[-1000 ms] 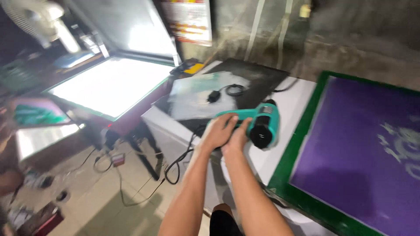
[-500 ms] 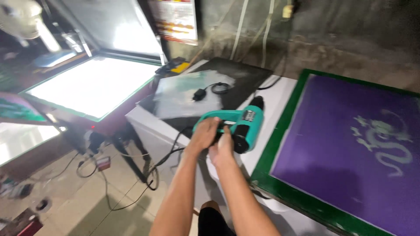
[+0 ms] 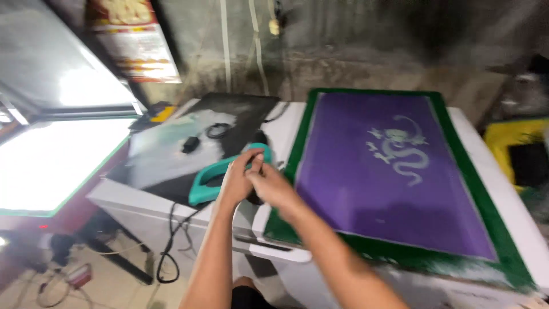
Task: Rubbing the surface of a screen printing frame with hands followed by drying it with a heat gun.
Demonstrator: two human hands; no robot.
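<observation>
A teal heat gun (image 3: 213,176) with a black nozzle lies on a white table (image 3: 289,129), its handle pointing toward me. My left hand (image 3: 237,180) grips the gun's body from above. My right hand (image 3: 269,186) rests against the same spot, fingers curled on the gun beside the left. Just right of both hands lies a green-framed printing screen (image 3: 452,140) with a purple mesh (image 3: 349,171) and a pale dragon figure (image 3: 403,151) on it.
A black cable (image 3: 171,240) hangs from the gun over the table's front edge to the floor. A black-and-grey sheet (image 3: 166,149) with a plug covers the table's left part. A lit light table (image 3: 51,163) stands at left; a yellow object (image 3: 517,143) at right.
The camera has swung right, so the purple screen now fills the middle. My hands stay on the heat gun, and the right hand has shifted over its body.
</observation>
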